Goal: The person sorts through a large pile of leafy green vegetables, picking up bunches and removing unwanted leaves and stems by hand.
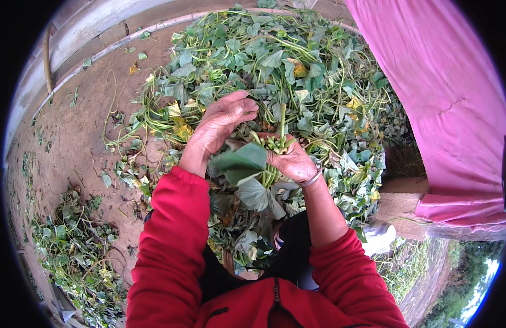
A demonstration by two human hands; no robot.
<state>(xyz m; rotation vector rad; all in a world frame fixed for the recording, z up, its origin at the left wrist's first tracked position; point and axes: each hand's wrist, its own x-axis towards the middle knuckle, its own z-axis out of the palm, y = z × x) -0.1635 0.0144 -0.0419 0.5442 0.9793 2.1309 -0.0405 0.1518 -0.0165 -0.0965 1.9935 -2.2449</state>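
In my right hand [296,162] is a bundle of leafy green stems [273,144], their cut or snapped ends bunched upward. One longer stem stands up out of the bunch, and broad leaves [256,194] hang below the fist. My left hand [226,121] is raised just left of the bundle, fingers apart and nothing visible in it. A large green leaf [242,164], blurred, lies between the two wrists. Beneath and beyond both hands spreads a big heap of leafy vines [253,57], with some yellowed leaves among the green.
A smaller pile of vines [72,246] lies on the bare earth floor [85,135] at lower left. Pink cloth [445,94] hangs at the right above a wooden beam [400,211]. A pale wall [89,37] curves along the upper left, with a stick [47,61] against it.
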